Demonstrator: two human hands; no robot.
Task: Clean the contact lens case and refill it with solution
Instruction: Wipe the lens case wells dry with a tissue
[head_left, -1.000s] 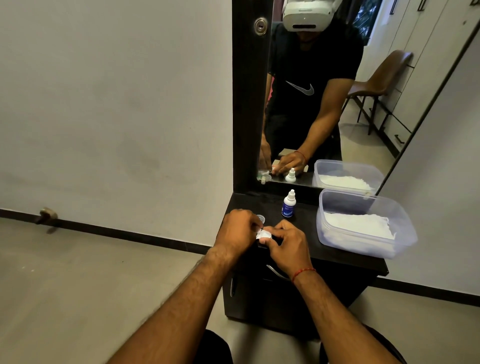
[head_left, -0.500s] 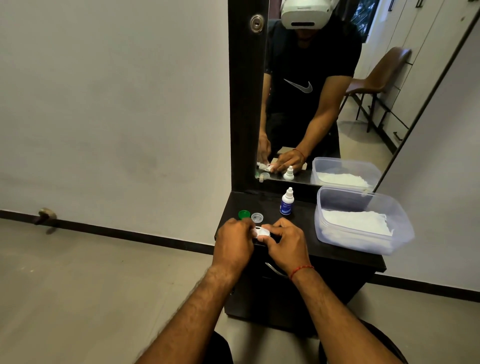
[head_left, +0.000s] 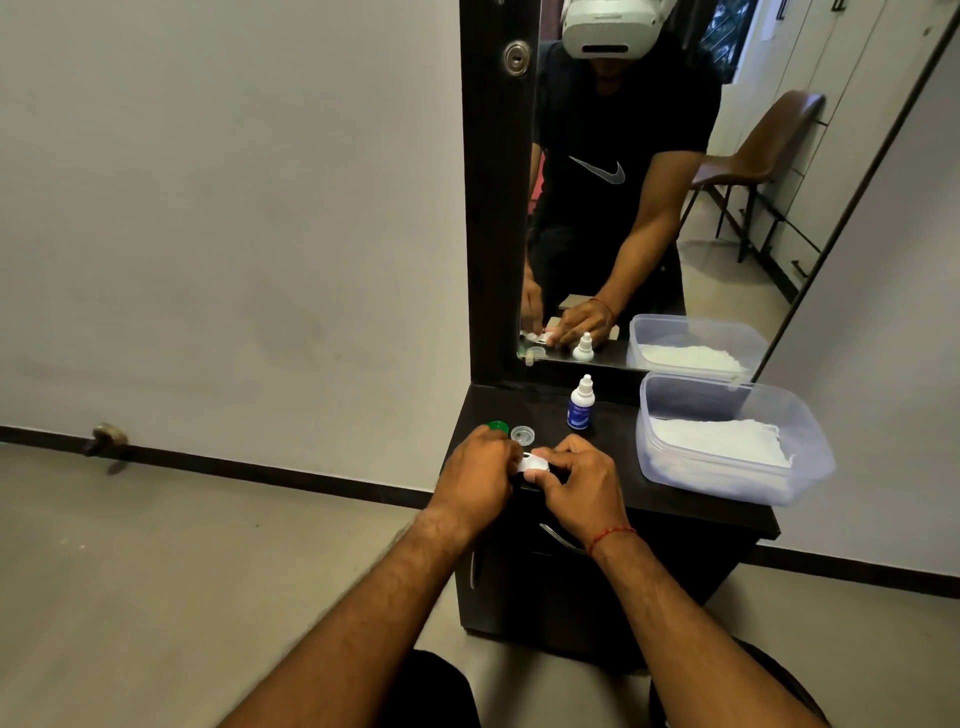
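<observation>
Head view: both hands meet over the front edge of the dark wooden dresser top (head_left: 649, 499). Left hand (head_left: 480, 478) and right hand (head_left: 582, 480) pinch the small white contact lens case (head_left: 535, 462) between their fingertips — fingers closed on it from either side. Just behind lie a green round cap (head_left: 498, 426) and a clear round cap (head_left: 522, 434); farther back stands a small white-and-blue solution bottle (head_left: 580, 405) — upright, beside a clear plastic tub (head_left: 727, 480) holding white tissue.

Dark dressing-table cabinet (head_left: 691, 514), matte top, set against the wall below a mirror. On top: green cap (head_left: 498, 427) at the left edge; clear cap (head_left: 522, 434) just beside it; small white dropper bottle (head_left: 580, 404), upright near the mirror; clear plastic tub (head_left: 727, 441) at right.
</observation>
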